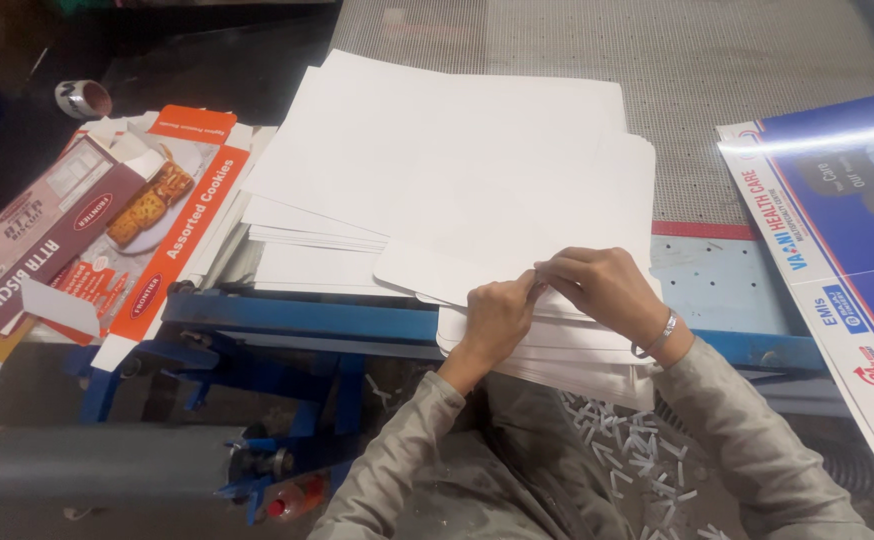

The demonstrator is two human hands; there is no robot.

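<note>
Pinching the near edge of the top white die-cut card sheet [517,225], your left hand [497,318] and right hand [602,285] meet fingertip to fingertip, both closed on it. The sheet stack lies straight ahead at the blue bench's front edge [297,320], long axis running left-right, with both hands equally near.

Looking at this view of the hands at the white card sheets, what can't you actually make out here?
Head view, the only one:
- What the left hand and right hand pinch at the edge of the white sheets: the fingers cover it.
- The blue printed sheet: cut off by the right edge.
- The flattened orange cartons: the lower ones are hidden under the top ones.
- The small cup: dark, too small to tell its contents.
</note>
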